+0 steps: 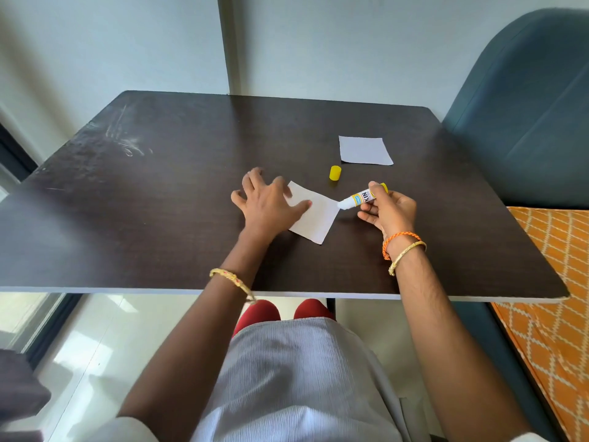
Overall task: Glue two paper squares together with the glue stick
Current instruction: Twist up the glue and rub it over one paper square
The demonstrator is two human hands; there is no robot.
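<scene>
The left hand (267, 202) covers the left part of the near paper square (314, 215), and its far fingertips are motion-blurred. The glue stick (363, 197) label is partly hidden inside the right hand (387, 212) grip.

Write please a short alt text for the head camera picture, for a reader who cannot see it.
A person's right hand holds an uncapped glue stick with its tip at the corner of a paper square, which the left hand presses flat on a dark table. The yellow cap and a second paper square lie further back.
</scene>
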